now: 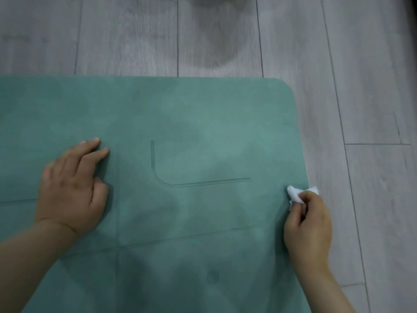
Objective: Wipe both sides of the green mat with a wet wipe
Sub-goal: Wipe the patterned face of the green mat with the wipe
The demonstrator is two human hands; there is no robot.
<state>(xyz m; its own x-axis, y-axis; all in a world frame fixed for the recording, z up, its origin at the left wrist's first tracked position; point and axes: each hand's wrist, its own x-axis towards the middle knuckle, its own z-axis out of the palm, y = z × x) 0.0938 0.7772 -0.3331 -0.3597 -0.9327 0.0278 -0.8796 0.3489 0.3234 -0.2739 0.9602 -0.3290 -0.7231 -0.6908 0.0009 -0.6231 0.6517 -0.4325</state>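
The green mat (180,132) lay flat on the grey wood floor (361,64). My left hand (72,186) rested on the mat, fingers loosely spread. My right hand (309,222) pinched a crumpled white wipe (295,195) at the mat's right edge.

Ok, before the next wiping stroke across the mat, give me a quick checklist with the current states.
1. Wet wipe gripped in the right hand: ok.
2. Wipe on the green mat: ok, at its right edge, partly overhanging the floor.
3. Left hand pressing flat to steady the mat: ok.
4. Mat lying flat, far right corner not curled: ok.
5. Wipe still damp enough: cannot tell.
6. Underside wiped: cannot tell, only the top face shows.
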